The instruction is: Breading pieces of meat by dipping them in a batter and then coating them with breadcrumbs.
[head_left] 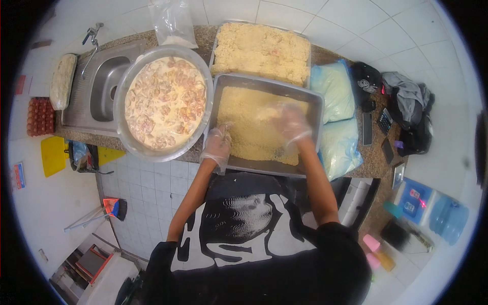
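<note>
A deep grey tray (pixel 269 84) in front of me holds fine yellow-brown breadcrumbs (pixel 249 119). At the tray's near left corner is my left hand (pixel 218 145), in a clear plastic glove. It is closed over the left rim, with its fingertips on the inner side by the crumbs. My right hand (pixel 292 124), also gloved, is over the crumbs on the right side of the tray. Motion smears its fingers, and a pale blur lies beside them. To the left stands a large metal bowl (pixel 121 109) of raw meat pieces (pixel 165 101) in a creamy batter.
Behind the grey tray is another tray filled with crumb-coated pieces (pixel 262 53). Bags of pale crumbs (pixel 333 91) lie at its right. A steel sink (pixel 104 89) and egg trays (pixel 40 117) are at left. Phones (pixel 388 151) and clothing (pixel 409 94) lie at right.
</note>
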